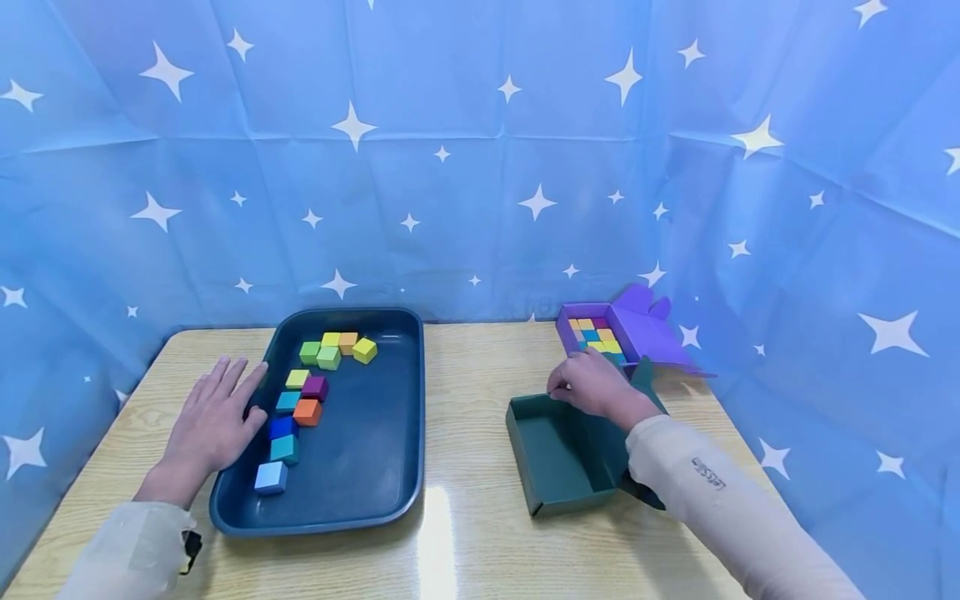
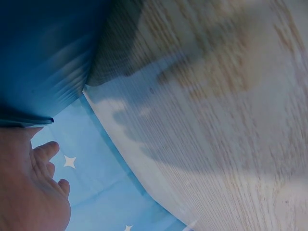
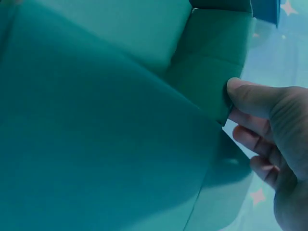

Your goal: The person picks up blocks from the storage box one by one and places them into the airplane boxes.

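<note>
My left hand (image 1: 212, 421) rests at the left rim of a dark blue tray (image 1: 367, 467), fingers straight and slightly spread. In the left wrist view its thumb side meets the underside of the tray edge (image 2: 38, 122). Inside the tray, colored cubes such as a light blue one (image 1: 271, 478) and an orange one (image 1: 307, 412) lie toward the left and back. My right hand (image 1: 596, 383) pinches the far wall of a dark green box (image 1: 570, 502), thumb on the inner face in the right wrist view. The box's interior holds nothing; its lid is folded out to the right, partly hidden by my forearm.
Behind the green box stands an open purple box (image 1: 567, 333) packed with colored cubes, its lid (image 1: 652, 333) spread to the right. A blue star-patterned cloth (image 1: 450, 183) hangs around the back and sides of the wooden table (image 1: 465, 400).
</note>
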